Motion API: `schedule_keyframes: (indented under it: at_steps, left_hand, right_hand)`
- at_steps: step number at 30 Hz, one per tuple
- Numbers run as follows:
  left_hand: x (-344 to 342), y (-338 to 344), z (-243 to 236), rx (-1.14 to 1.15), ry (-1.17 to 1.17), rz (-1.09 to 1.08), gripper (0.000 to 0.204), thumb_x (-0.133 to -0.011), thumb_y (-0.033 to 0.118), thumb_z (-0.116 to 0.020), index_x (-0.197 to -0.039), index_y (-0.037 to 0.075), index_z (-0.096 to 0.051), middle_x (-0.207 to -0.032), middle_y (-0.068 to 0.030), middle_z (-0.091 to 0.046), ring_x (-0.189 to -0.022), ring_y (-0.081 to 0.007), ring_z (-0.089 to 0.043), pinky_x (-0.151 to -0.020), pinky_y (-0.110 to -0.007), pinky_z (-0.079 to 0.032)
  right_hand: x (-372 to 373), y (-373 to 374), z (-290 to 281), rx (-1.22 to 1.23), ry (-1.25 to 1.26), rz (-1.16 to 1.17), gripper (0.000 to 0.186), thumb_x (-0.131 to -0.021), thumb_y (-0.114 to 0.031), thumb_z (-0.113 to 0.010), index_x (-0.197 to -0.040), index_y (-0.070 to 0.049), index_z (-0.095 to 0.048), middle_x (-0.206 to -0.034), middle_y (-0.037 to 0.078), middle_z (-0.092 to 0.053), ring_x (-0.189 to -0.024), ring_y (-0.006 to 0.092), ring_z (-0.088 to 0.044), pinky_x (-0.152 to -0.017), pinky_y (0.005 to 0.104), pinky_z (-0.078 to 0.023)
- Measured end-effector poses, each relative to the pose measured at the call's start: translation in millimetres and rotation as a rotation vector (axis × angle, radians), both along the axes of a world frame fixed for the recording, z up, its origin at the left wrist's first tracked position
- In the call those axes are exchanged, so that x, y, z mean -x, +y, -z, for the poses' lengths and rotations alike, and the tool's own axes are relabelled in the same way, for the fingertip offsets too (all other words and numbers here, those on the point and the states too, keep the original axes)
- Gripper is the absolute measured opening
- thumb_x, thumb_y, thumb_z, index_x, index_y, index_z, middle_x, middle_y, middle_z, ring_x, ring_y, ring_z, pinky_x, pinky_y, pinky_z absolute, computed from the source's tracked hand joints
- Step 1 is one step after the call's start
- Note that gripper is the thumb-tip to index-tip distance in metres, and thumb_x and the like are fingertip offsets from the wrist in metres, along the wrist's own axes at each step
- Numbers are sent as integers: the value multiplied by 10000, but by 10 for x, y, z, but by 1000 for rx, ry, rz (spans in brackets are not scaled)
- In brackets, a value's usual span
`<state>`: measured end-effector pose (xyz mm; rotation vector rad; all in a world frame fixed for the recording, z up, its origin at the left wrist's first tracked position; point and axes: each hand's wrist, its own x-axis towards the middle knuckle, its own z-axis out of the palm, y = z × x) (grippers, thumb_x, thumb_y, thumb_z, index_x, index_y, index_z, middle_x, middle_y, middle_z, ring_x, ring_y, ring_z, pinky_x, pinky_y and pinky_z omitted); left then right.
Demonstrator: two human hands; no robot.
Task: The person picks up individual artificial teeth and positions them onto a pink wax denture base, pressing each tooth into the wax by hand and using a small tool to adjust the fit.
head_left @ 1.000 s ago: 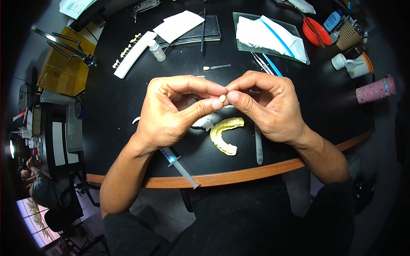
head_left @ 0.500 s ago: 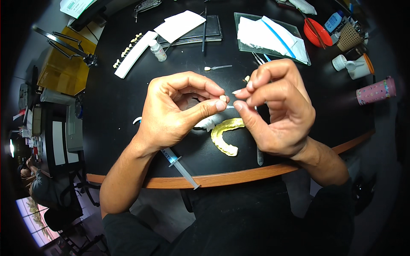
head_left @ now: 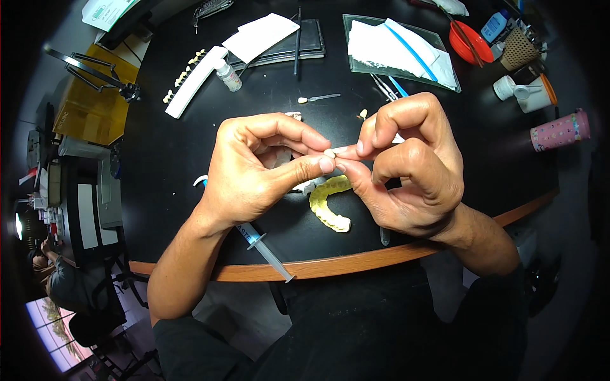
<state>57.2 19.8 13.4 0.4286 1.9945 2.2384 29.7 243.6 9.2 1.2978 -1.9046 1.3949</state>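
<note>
My left hand (head_left: 248, 171) pinches a small tooth-coloured piece (head_left: 329, 153) between thumb and finger. My right hand (head_left: 413, 171) meets it from the right, thumb and a fingertip closed at the piece, other fingers curled. Beneath the hands lie a yellow horseshoe-shaped dental cast (head_left: 324, 206) and a grey-white object (head_left: 304, 188), partly hidden. A clear syringe (head_left: 270, 254) with a blue label lies by my left wrist. Beyond the hands are a tooth shade tab (head_left: 302, 100) and another small tooth piece (head_left: 363, 113).
On the black desk (head_left: 165, 152) are a white tab strip (head_left: 190, 92), bottle (head_left: 229, 76), paper (head_left: 254, 38), glass slab (head_left: 451, 76), red bowl (head_left: 460, 38), white tubs (head_left: 505, 90), pink tumbler (head_left: 559, 133) and instruments (head_left: 298, 44). Another person (head_left: 67, 279) sits at the left.
My right hand released its pinch, lifted with fingers curled half a second ago, and has come back in to the piece. My left hand stays pinched, slightly lower.
</note>
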Motion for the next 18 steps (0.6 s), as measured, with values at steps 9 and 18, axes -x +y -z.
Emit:
schedule_keyframes:
  at_steps: [9,18]
  left_hand:
    - [-16,-14,-36,44,-43,-1,192,-862,-26,-856,-1019,-74,-756,-921,-102,-752,-883,-139,-744,-825,-260,-608]
    - [-17,0,-9,10,-20,12,172,-861,-60,-837,-1000,-44,-736,-955,-105,-759,-907,-142,-749,-834,-262,-608]
  right_hand:
    - [-12,-81,76,138,-25,45,271,-696,104,-831,-763,-52,-619,-930,87,-585,-804,149,-581,-599,253,-458]
    - [-13,3,-14,5,-7,8,367,-758,145,-843,-763,-59,-538,-1025,114,-501,-811,116,-589,-683,258,-615]
